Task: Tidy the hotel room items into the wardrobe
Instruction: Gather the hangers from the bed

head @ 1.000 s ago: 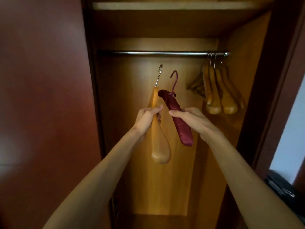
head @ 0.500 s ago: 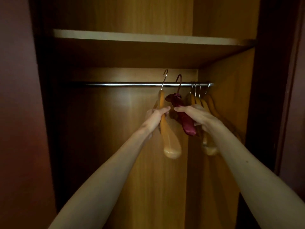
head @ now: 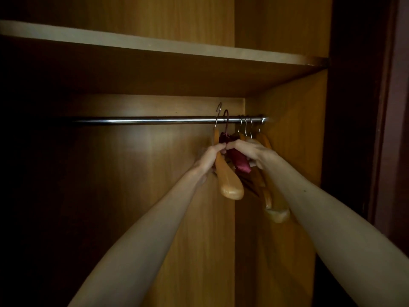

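Observation:
Inside the wooden wardrobe, my left hand (head: 211,157) grips a wooden hanger (head: 229,183) by its neck. Its metal hook reaches up across the steel rail (head: 143,120). My right hand (head: 250,151) holds a dark red padded hanger (head: 240,161), whose red hook also crosses the rail. Whether either hook rests on the rail I cannot tell. The two hands touch each other just below the rail.
Several wooden hangers (head: 275,209) hang at the rail's right end, partly behind my right hand. A wooden shelf (head: 155,44) spans above the rail. The wardrobe's right side wall (head: 287,129) is close by. The left part of the rail is bare and dark.
Both hands have lifted the two hangers up and deeper into the wardrobe, from well below the rail to hook height, closer to the hangers at the right end.

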A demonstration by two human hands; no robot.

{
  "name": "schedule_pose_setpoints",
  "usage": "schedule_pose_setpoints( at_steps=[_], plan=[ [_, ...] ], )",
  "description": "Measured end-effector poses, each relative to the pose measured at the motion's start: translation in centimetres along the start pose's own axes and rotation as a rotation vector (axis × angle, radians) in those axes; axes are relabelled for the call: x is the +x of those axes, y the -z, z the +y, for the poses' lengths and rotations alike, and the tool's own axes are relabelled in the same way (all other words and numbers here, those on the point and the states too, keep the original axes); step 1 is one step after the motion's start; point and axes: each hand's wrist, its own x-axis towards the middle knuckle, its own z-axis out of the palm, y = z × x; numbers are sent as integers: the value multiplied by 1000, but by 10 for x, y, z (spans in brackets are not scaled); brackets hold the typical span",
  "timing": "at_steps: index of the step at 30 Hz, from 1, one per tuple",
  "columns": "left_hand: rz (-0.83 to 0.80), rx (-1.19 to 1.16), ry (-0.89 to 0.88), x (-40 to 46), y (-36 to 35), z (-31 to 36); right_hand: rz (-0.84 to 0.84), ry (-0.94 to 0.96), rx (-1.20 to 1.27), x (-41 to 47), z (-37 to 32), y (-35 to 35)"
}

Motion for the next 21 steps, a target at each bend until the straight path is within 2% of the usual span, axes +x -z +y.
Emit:
schedule_pose_setpoints(
  at_steps=[7,10,18,21],
  plan=[
    [12,14,5,-2,-3,-14,63,-36,-83,2,5,-10],
    [45,16,-1,-10,-8,-26,152,-14,-123,-4,5,-17],
    [39,145,-14,-9,-13,-34,422,138,-411,-21,30,-34],
    [43,166,-2,-10,-14,-36,475,174,-511,-27,38,-44]
  ],
)
